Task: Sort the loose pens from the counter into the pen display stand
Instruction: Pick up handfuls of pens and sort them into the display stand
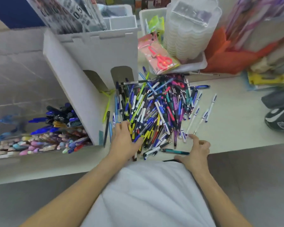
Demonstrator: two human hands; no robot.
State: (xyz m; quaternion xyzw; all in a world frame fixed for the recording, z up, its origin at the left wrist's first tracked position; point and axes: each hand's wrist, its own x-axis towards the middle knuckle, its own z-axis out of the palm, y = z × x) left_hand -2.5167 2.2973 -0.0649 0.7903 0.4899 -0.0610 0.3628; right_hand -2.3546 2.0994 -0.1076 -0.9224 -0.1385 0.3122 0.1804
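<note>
A big heap of loose pens [156,110] in blue, white, yellow, purple and teal lies on the pale counter [233,125]. The white pen display stand [95,53] rises to its left, with compartments at lower left holding several sorted pens [56,128]. My left hand [125,141] lies on the near left edge of the heap, fingers spread over the pens and thumb against a blue one. My right hand [197,151] hovers at the heap's near right corner, fingers loosely curled, holding nothing, beside a teal pen [175,151].
A white tray [202,63] behind the heap holds stacked clear plastic containers [187,30] and packaged red scissors [161,58]. An orange bag [228,59] and yellow packets lie at right, dark shoes [279,118] at far right. The counter's front edge runs just under my hands.
</note>
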